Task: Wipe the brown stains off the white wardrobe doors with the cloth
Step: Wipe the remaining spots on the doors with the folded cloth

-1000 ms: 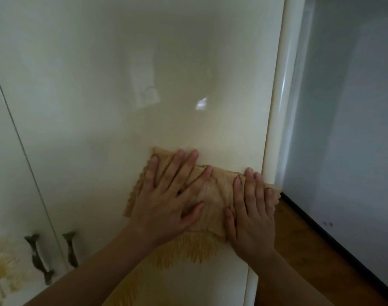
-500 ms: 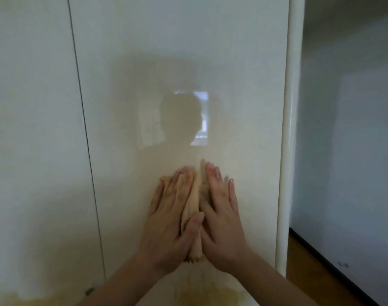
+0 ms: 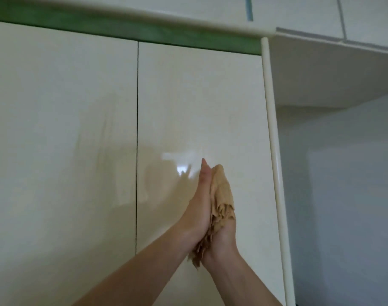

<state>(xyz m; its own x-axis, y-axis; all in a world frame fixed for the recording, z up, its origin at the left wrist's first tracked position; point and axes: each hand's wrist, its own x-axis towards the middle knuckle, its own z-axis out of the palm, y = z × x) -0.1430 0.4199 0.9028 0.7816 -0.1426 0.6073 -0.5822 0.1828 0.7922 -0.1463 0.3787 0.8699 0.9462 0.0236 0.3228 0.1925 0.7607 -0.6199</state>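
In front of the right-hand door [image 3: 199,96], head view only: my left hand [image 3: 199,208] and right hand [image 3: 226,235] are palm to palm with the cloth [image 3: 221,195] sandwiched between them. Can't tell if anything touches the door.

- **Left fingers** [image 3: 205,173]: straight, together, pressed flat on the cloth.
- **Right fingers:** hidden under the cloth, so I can't tell if they're curled or flat.
- **Cloth:** tan, bunched, frayed edge hanging out below my palms toward the wrists.

**Progress, my read:**
- No brown stains in view on either panel above or beside my fingers.
- The left door [image 3: 62,129], past the seam [image 3: 137,151] left of my fingers, shows only faint dull streaks. They could be wipe marks or reflection.
- The lower parts of both doors are out of frame, so I can't call it done.
- I look to be regathering the cloth, not wiping right now.

**Edges and room:**
- The rounded corner post [image 3: 274,151] sits near the right of my fingers and is the hard limit on that side. The grey wall [image 3: 343,195] lies beyond it.
- The green strip [image 3: 144,34] and the ledge [image 3: 188,16] over it, well above my fingers, cap any upward stroke.
- There is wide panel room up and to the left. The seam is the only break there, and no handles are in view.
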